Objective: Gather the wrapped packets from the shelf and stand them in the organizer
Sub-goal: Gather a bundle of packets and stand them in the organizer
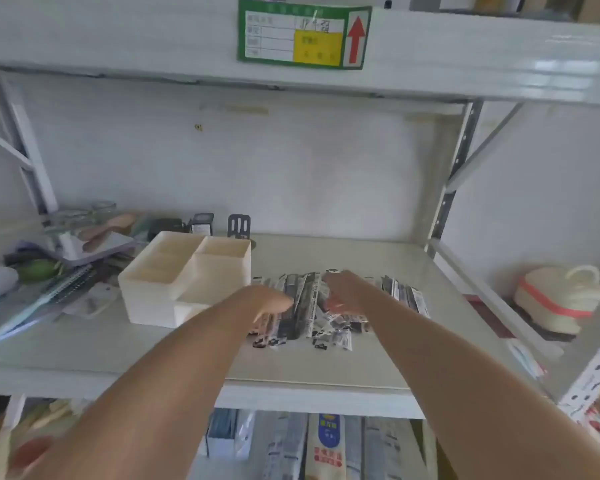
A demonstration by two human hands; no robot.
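I've got both arms stretched out over the shelf (343,362). My left hand (269,301) sits on the left side of the pile of wrapped packets (309,313), fingers pointing down into them; whether it grips any I cannot tell. My right hand (343,292) lies on top of the pile, fingers spread loose, and its grip I cannot tell either. The packets lie flat in a scattered heap mid-shelf, toward the front edge. The cream organizer (187,275) stands just left of the heap, its compartments showing no packets. Clutter of notebooks (59,289) fills the shelf's left end; a green label (303,32) hangs on the beam above.
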